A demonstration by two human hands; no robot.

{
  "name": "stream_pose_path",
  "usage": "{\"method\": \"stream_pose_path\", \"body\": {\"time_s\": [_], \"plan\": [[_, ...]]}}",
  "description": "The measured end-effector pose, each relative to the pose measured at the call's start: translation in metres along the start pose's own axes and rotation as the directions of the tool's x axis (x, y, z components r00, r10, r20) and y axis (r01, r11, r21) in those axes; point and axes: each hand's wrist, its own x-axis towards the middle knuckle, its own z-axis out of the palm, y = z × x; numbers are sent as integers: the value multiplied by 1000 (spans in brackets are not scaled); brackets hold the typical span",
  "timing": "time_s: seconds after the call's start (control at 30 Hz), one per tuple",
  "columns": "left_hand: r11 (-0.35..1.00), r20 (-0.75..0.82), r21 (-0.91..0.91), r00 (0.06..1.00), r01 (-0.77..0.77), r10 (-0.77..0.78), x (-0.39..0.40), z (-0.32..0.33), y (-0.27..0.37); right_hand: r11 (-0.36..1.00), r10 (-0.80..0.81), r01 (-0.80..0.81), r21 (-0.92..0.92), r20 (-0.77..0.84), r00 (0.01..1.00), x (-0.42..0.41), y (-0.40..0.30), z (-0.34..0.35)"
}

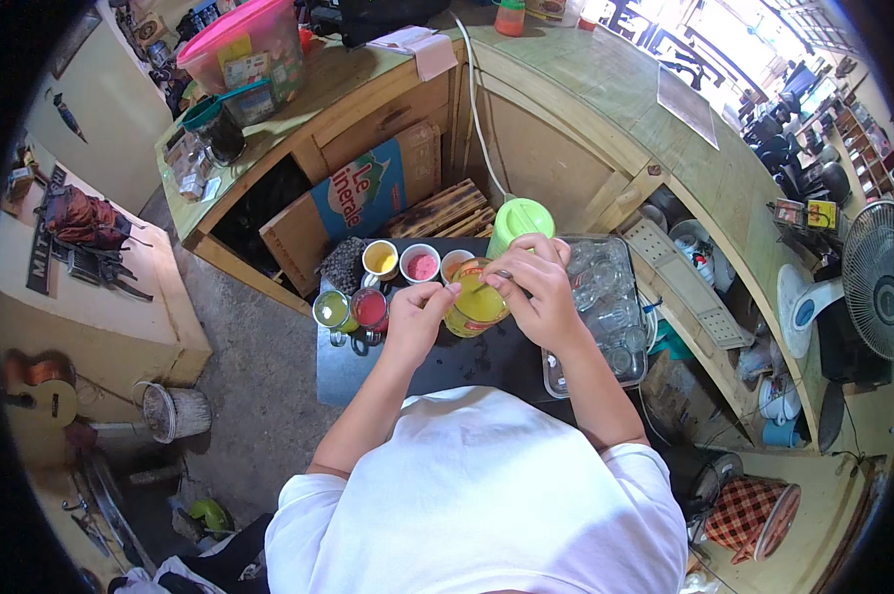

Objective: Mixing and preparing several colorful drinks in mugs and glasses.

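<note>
At the left side of a glass mug of yellow drink (477, 303), my left hand (419, 318) has its fingers closed, seemingly on the handle, which they hide. My right hand (537, 289) pinches the end of a spoon (502, 275) that dips into the drink. Behind the mug stands a pitcher with a light green lid (525, 217). To the left are a yellow cup (380, 260) with yellow contents, a white cup of pink powder (420, 264) and a cup with orange contents (454, 261). Nearer stand glass mugs of green drink (333, 312) and red drink (370, 309).
A clear plastic tray of glassware (636, 356) sits at the right of the dark table (432, 379). A wooden counter (588, 89) curves around it, with a cardboard box (358, 193) and wooden slats (447, 211) beneath. A white fan (814, 304) stands far right.
</note>
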Motion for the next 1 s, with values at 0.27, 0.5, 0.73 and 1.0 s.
{"method": "stream_pose_path", "body": {"time_s": [0.27,0.5,0.73,1.0], "plan": [[1000,-11,14,1000,3,-3,0,-3,1,995,-21,28,-97,76,997,-2,3,1],[1000,14,6,1000,-17,17,0,-5,1,994,-54,52,-99,-22,998,-2,-2,1],[1000,3,3,1000,9,-9,-1,-6,-2,998,43,-44,36,32,999,-6,1,2],[999,0,-44,1000,-9,9,-5,-1,5,991,-3,9,-136,46,999,-2,1,1]]}}
